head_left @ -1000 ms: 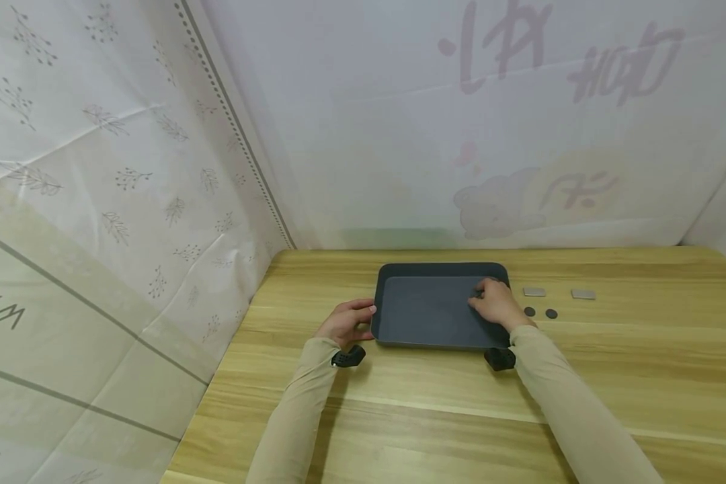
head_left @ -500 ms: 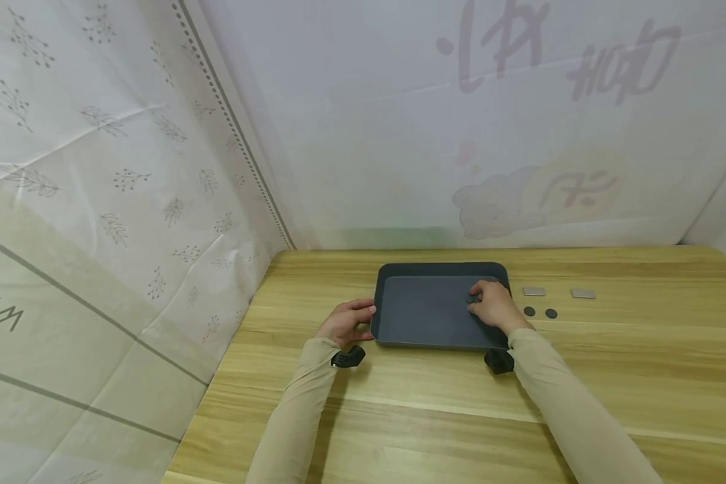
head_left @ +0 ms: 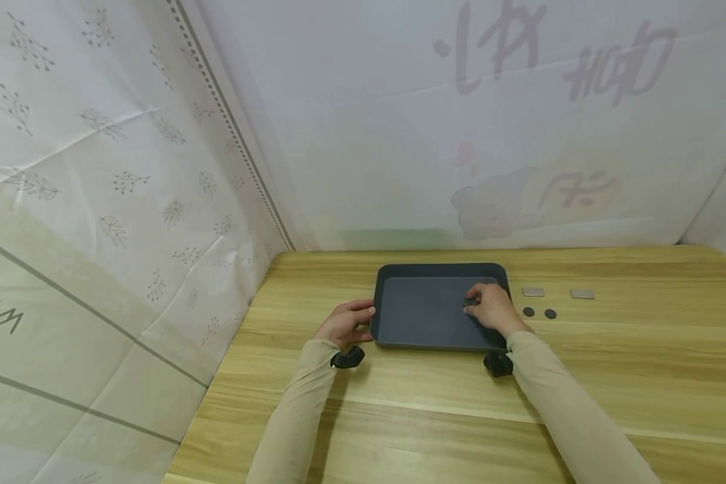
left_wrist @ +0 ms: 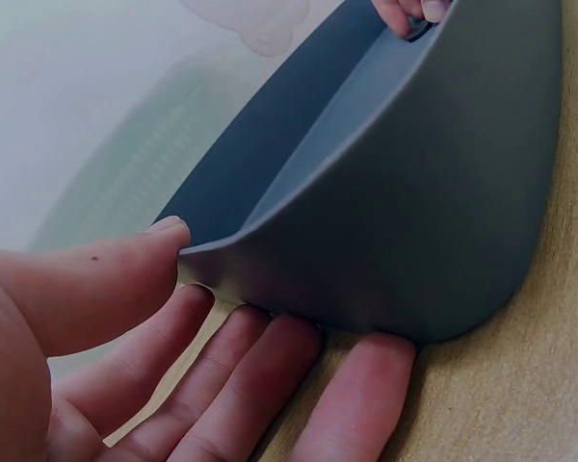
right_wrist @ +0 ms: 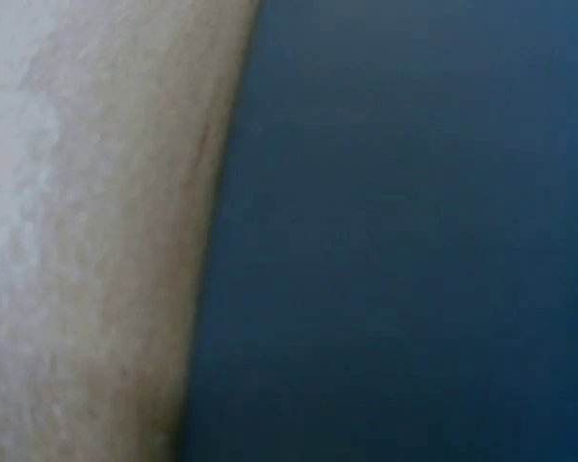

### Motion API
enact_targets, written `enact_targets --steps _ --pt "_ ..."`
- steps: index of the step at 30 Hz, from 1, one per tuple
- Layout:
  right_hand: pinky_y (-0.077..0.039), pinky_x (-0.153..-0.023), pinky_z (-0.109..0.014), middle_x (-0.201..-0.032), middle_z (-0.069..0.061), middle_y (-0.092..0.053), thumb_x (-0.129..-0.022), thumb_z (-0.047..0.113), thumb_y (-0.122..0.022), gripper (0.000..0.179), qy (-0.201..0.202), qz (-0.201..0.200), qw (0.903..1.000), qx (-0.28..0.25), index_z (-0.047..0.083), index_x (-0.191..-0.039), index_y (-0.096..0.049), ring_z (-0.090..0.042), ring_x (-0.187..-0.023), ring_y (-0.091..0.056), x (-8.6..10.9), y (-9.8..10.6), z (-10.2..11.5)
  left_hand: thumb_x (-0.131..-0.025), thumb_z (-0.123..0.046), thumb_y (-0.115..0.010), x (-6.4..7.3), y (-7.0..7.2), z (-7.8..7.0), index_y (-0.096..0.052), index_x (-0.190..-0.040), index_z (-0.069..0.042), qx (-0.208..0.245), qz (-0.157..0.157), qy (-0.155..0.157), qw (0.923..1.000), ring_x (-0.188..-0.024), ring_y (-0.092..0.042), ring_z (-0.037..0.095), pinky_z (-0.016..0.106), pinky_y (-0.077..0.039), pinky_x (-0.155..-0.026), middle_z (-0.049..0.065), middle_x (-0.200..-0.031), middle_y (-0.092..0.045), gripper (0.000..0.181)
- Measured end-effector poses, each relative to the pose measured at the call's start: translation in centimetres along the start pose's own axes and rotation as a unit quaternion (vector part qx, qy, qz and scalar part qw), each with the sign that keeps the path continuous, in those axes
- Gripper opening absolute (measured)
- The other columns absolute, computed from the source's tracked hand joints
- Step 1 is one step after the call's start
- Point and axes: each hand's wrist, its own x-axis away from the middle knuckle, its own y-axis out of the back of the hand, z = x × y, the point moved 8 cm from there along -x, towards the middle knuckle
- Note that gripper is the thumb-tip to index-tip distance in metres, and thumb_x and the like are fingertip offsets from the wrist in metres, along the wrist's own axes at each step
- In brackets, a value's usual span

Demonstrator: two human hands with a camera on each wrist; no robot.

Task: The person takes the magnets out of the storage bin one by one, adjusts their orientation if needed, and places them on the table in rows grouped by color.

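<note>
A dark grey rectangular baking tray [head_left: 423, 316] lies on the wooden table. At its left side my left hand [head_left: 345, 323] holds it; in the left wrist view the thumb rests on the rim and the fingertips touch the outer wall near its base. Inside the tray's right part, my right hand [head_left: 493, 307] pinches a small dark round disc [head_left: 468, 302] between thumb and fingers, low over the tray floor. Most of the disc is hidden by the fingers. The right wrist view is filled by blurred skin and the dark tray surface.
Right of the tray lie two dark discs [head_left: 529, 312], side by side. Behind them are two flat grey rectangular pieces, one nearer [head_left: 533, 292] and one farther right [head_left: 582, 294]. A printed cloth wall [head_left: 399, 168] stands at the table's back edge.
My right hand has shifted slightly left and down inside the tray, with the disc now easier to see. My left hand stays at the tray's side.
</note>
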Motion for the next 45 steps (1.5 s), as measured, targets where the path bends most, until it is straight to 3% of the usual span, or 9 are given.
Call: enact_targets --steps 28,38,45 --pt "-0.048 -0.082 -0.048 -0.101 -0.021 -0.064 -0.087 0.011 -0.07 0.018 0.0 0.007 1.0 -0.001 -0.001 -0.1 -0.07 -0.035 -0.094 -0.058 0.28 -0.19 0.26 -0.099 -0.015 -0.055 0.05 -0.07 -0.02 -0.047 -0.141 -0.003 -0.007 -0.004 0.003 1.0 -0.101 -0.058 0.02 0.037 -0.054 -0.076 0.021 -0.135 -0.052 0.045" --pt "-0.05 -0.081 -0.047 -0.101 -0.022 -0.066 -0.087 0.013 -0.07 0.02 0.001 0.007 1.0 0.004 -0.003 -0.098 -0.07 -0.035 -0.092 -0.061 0.22 -0.22 0.31 -0.098 -0.015 -0.058 -0.14 0.04 -0.06 -0.048 -0.141 -0.003 -0.002 0.0 0.006 1.0 -0.094 -0.059 0.018 0.034 -0.055 -0.073 0.02 -0.128 -0.056 0.046" --pt "-0.051 -0.081 -0.046 -0.102 -0.021 -0.067 -0.087 0.013 -0.069 0.02 -0.004 0.011 0.9999 -0.001 -0.003 -0.098 -0.07 -0.034 -0.092 -0.062 0.07 -0.45 0.1 -0.097 -0.014 -0.058 0.06 0.04 -0.05 -0.05 -0.14 -0.004 0.012 -0.008 0.014 0.9998 -0.091 -0.062 0.016 0.035 -0.055 -0.073 0.012 -0.116 -0.062 0.045"
